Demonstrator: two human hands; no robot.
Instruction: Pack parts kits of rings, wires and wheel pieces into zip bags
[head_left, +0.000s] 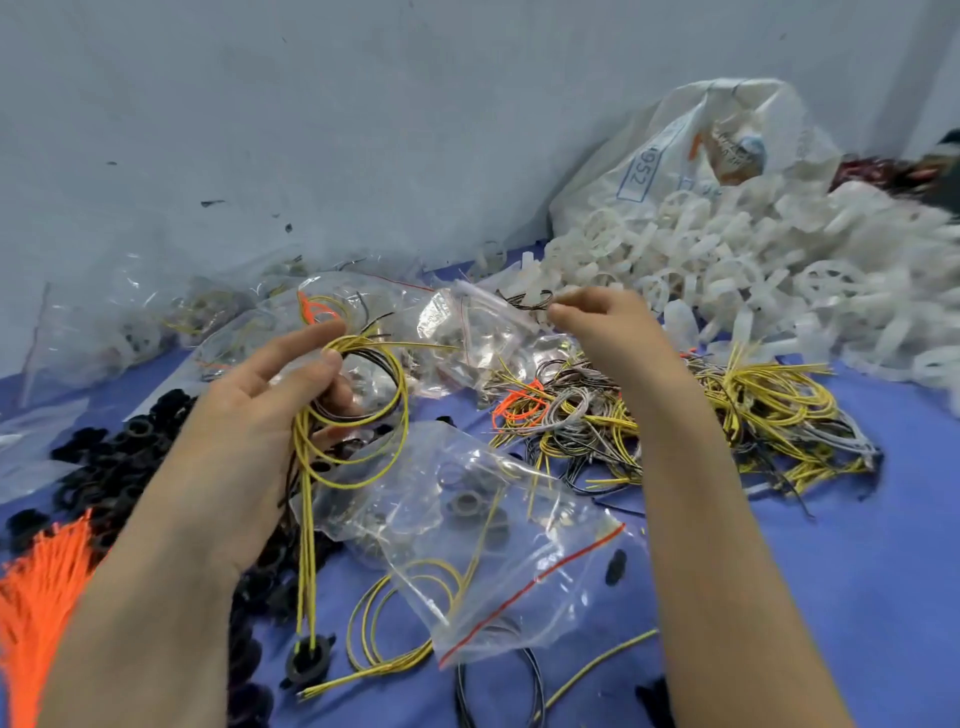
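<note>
At about 9 o'clock from the centre of the head view, the left hand (270, 415) holds a wire coil (358, 415) of yellow and dark strands. Its grip is light: the thumb presses the loops against half-curled fingers, probably to keep the coil round enough to slide into a bag. Two yellow strands hang from the hand to a single black ring (307, 657) at 7 o'clock.

At 1 o'clock the right hand (608, 332) bunches its fingertips beside dark wire ends and the mouth of a clear bag. Blur hides whether that grip has hold of either, so I cannot tell.

A zip bag (498, 545) with a red seal line lies at 5 o'clock on the blue tabletop (857, 571), between the forearms, with a ring and wire inside.

Supplies sit in separate heaps within reach, seemingly sorted for picking:
- ring pile (119, 467) at 8 o'clock
- loose wires (675, 415) at 3 o'clock
- wheel pieces (753, 280) at 2 o'clock

The frame edge cuts off the orange ties (31, 597). Glare hides what is in the packed bags (234, 322) at 10 o'clock.
</note>
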